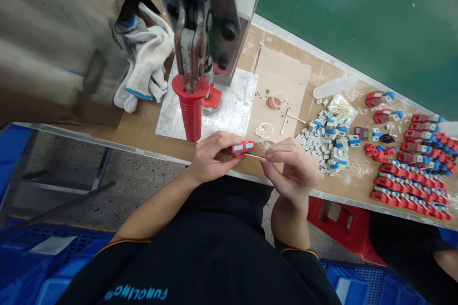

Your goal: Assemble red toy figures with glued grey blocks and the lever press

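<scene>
Counter: it runs under the whole scene, cardboard-topped [358,186], and here is the red toy vehicle [243,147] held up just over its near edge, right of the press's red handle [191,114].
Right hand: here it is [293,167], thumb and fingers pinching the thin stick's outer end; short, light strokes from the fingertips should serve best, I'd judge.
Left hand: thumb and fingers [211,155] pinch the vehicle's left end, leaving the other end free; a firm but gentle grip ought to stop it rolling under the stick.
Red toy vehicle: long axis lying roughly left to right, right end tipped slightly away from the body, pale-blue windows facing up; which end is its front, I can't tell.
Thin stick: it points leftward [253,156] at the vehicle's lower edge, best kept low and clear of those windows.
Tip: probably touching, though it's too small to be sure.
</scene>
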Demonstrator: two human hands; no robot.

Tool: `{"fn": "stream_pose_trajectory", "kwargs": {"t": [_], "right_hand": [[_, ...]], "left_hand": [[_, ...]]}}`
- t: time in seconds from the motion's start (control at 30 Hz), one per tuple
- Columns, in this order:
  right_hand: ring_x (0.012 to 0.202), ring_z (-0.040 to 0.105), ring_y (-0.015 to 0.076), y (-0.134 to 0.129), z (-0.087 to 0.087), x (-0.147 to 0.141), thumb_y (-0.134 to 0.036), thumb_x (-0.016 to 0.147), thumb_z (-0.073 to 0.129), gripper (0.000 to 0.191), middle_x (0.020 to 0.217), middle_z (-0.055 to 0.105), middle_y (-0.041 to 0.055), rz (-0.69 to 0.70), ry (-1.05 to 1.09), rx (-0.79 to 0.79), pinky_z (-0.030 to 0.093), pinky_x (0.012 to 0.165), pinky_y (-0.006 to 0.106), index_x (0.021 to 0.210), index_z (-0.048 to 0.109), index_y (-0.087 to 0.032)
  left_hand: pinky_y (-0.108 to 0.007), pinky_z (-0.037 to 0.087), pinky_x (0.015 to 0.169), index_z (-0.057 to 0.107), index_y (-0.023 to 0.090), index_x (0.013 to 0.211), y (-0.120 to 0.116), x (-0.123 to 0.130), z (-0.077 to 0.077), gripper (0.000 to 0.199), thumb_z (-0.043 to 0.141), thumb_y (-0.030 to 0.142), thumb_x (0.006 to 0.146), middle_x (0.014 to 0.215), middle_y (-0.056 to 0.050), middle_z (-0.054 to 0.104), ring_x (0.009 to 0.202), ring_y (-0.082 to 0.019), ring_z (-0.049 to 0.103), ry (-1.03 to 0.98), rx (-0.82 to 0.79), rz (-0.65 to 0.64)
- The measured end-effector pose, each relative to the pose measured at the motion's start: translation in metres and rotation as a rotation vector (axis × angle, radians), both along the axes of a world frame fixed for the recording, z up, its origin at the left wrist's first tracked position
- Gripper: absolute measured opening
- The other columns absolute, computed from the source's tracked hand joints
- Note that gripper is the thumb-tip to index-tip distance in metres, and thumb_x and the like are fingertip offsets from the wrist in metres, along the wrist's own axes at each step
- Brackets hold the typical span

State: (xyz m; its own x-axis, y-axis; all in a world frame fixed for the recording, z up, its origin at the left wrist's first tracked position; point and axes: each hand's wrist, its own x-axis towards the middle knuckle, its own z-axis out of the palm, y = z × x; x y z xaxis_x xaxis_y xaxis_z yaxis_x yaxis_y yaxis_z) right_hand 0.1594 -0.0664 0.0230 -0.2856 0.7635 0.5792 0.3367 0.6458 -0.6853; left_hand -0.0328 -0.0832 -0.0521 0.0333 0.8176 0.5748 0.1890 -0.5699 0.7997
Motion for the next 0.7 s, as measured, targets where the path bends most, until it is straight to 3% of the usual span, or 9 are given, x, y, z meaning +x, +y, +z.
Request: {"fn": "stream_pose_trajectory", "kwargs": {"t": [0.17,0.3,0.37,0.53,0.6,0.7], "right_hand": [[0.062,0.070,0.0176,0.001,-0.002,0.010,-0.012,0.093,0.076,0.017,0.076,0.077,-0.0019,0.008,0.042,0.023,0.053,0.056,0.036,0.096,0.070,-0.027],[0.061,0.065,0.0174,0.009,-0.006,0.038,-0.022,0.094,0.079,0.010,0.070,0.069,-0.0026,-0.204,0.185,0.101,0.048,0.056,0.034,0.095,0.072,-0.028],[0.064,0.065,0.0179,0.014,-0.010,0.047,-0.022,0.094,0.079,0.010,0.073,0.070,-0.0020,-0.263,0.153,0.084,0.048,0.058,0.034,0.096,0.072,-0.029],[0.077,0.070,0.0181,0.030,-0.026,0.040,-0.018,0.098,0.073,0.011,0.085,0.078,-0.0002,-0.097,-0.206,-0.054,0.055,0.075,0.036,0.093,0.071,-0.027],[0.088,0.072,0.0192,0.034,-0.029,0.041,-0.023,0.100,0.072,0.005,0.096,0.079,0.0029,-0.031,-0.282,-0.076,0.056,0.078,0.036,0.100,0.073,-0.028],[0.095,0.069,0.0196,0.030,-0.025,0.068,-0.037,0.098,0.077,0.026,0.114,0.074,0.0065,-0.128,-0.236,-0.099,0.055,0.073,0.033,0.123,0.073,-0.029]], "left_hand": [[-0.032,0.070,0.082,0.074,0.026,0.123,-0.002,0.000,-0.002,0.038,0.088,0.019,0.088,0.112,-0.005,0.085,0.097,-0.020,0.082,-0.013,-0.041,0.001],[-0.032,0.070,0.079,0.073,0.027,0.125,-0.001,0.000,-0.003,0.043,0.090,0.019,0.086,0.112,-0.005,0.084,0.096,-0.020,0.082,-0.021,-0.034,0.003],[-0.032,0.070,0.081,0.072,0.026,0.127,-0.001,0.000,-0.003,0.045,0.089,0.017,0.087,0.112,-0.006,0.084,0.097,-0.020,0.082,-0.028,-0.006,-0.006],[-0.032,0.069,0.087,0.073,0.025,0.126,0.000,-0.001,-0.002,0.042,0.086,0.014,0.088,0.111,-0.005,0.084,0.097,-0.020,0.082,-0.034,-0.003,0.004],[-0.031,0.069,0.086,0.074,0.025,0.125,0.000,-0.001,-0.003,0.041,0.085,0.012,0.087,0.110,-0.005,0.084,0.096,-0.020,0.082,-0.033,-0.016,0.007],[-0.031,0.069,0.084,0.075,0.024,0.123,-0.002,-0.002,-0.004,0.040,0.086,0.012,0.086,0.108,-0.005,0.084,0.094,-0.020,0.082,-0.025,-0.040,0.012]]}}
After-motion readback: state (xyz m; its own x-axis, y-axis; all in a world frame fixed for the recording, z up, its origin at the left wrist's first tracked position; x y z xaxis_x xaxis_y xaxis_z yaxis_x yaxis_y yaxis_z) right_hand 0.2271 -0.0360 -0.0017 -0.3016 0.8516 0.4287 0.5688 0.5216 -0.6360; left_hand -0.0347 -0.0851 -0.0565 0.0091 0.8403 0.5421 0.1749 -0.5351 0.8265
